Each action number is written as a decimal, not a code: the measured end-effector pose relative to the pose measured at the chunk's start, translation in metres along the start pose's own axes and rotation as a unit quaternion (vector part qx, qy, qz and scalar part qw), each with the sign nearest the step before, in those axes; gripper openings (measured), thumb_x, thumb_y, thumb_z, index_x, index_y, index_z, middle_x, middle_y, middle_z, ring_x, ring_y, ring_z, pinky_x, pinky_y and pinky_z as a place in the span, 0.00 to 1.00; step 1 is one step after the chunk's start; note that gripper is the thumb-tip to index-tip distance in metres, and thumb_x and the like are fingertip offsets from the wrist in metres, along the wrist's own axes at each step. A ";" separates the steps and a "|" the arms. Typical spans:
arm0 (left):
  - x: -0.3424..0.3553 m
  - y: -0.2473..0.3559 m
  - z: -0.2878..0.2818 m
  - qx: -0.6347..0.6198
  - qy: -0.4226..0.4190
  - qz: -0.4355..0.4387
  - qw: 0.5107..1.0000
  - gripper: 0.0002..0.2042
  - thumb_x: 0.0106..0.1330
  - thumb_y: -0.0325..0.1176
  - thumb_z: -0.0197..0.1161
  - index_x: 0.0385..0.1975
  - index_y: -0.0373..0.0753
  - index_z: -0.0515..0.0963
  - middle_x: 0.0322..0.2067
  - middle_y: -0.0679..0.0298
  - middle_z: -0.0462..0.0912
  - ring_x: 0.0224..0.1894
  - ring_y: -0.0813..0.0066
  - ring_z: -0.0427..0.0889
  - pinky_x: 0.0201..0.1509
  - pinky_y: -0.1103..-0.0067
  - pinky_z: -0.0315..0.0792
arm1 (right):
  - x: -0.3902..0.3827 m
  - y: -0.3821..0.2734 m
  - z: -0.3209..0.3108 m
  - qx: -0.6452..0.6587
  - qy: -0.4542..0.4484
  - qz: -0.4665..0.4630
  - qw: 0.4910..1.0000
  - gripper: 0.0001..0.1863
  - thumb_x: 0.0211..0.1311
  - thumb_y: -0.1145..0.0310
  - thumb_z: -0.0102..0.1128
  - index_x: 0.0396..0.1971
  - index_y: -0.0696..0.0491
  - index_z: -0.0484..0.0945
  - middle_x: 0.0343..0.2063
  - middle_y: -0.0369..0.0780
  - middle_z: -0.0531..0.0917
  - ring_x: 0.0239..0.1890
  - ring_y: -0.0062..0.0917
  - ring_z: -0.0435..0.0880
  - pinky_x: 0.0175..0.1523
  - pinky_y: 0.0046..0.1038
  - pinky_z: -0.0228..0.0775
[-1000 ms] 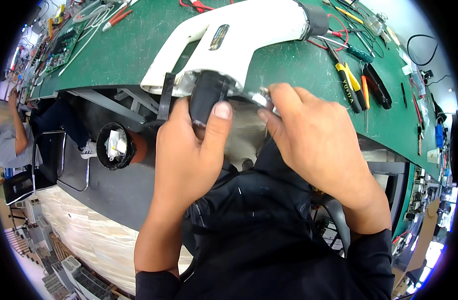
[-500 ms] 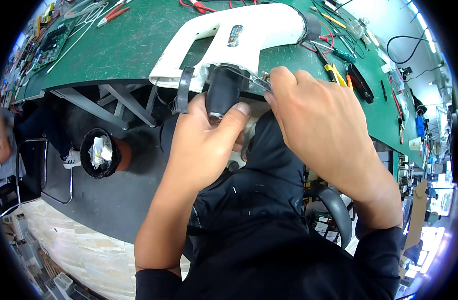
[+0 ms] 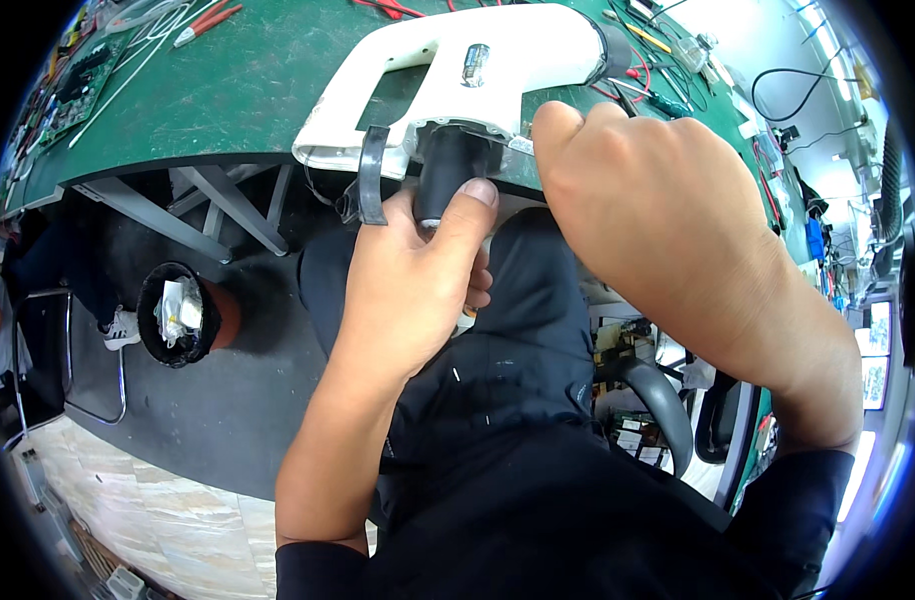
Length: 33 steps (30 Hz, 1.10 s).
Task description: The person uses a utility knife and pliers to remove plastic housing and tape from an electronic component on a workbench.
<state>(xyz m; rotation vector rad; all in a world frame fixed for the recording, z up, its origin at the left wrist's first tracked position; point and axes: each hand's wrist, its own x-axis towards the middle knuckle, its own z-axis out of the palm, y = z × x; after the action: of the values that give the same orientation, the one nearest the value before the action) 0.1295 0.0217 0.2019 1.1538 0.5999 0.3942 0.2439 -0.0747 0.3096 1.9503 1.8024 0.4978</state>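
Observation:
A white plastic appliance housing (image 3: 498, 55) with a handle opening lies on the green bench mat (image 3: 228, 90), overhanging its near edge. A black cylindrical part (image 3: 446, 170) sticks out from the housing's underside. My left hand (image 3: 413, 280) is wrapped around that black cylinder, thumb pressed along it. A black strap loop (image 3: 370, 180) hangs from the housing just left of my thumb. My right hand (image 3: 658, 210) rests against the housing's near right edge, fingers curled under it; what they pinch is hidden.
Screwdrivers and pliers (image 3: 638, 85) lie at the bench's right, red-handled tools (image 3: 208, 20) and a circuit board (image 3: 83, 85) at the left. A lined bin (image 3: 183, 310) stands on the floor under the bench. A chair armrest (image 3: 668, 400) is by my right knee.
The view has moved closer to the housing. My left hand keeps its hold on the black cylinder, and my right hand has slid up against the housing's right edge.

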 end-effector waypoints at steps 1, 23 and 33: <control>-0.001 0.000 0.002 -0.001 0.012 -0.002 1.000 0.21 0.69 0.47 0.59 0.37 0.30 0.76 0.21 0.65 0.75 0.20 0.78 0.75 0.22 0.81 0.71 | 0.000 0.001 -0.001 -0.013 -0.014 -0.005 1.000 0.06 0.52 0.77 0.58 0.26 0.56 0.69 0.19 0.41 0.79 0.20 0.29 0.84 0.23 0.25 0.75; -0.002 -0.008 0.012 -0.022 0.069 0.005 0.997 0.22 0.69 0.49 0.57 0.37 0.30 0.76 0.16 0.69 0.67 0.14 0.80 0.67 0.14 0.82 0.62 | -0.009 -0.015 0.032 -0.020 0.052 0.070 0.996 0.07 0.53 0.75 0.57 0.24 0.53 0.66 0.17 0.37 0.75 0.17 0.23 0.81 0.19 0.23 0.70; 0.000 -0.007 0.012 -0.010 0.063 0.009 0.998 0.22 0.70 0.49 0.56 0.38 0.29 0.77 0.15 0.68 0.67 0.13 0.80 0.66 0.14 0.82 0.62 | -0.011 -0.014 0.037 -0.014 0.043 0.083 0.996 0.07 0.54 0.75 0.57 0.24 0.53 0.66 0.18 0.37 0.75 0.17 0.22 0.80 0.18 0.22 0.70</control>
<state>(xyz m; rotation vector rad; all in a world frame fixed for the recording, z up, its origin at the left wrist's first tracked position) 0.1363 0.0102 0.1982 1.1218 0.6934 0.4897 0.2506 -0.0873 0.2712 2.0996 1.6822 0.6660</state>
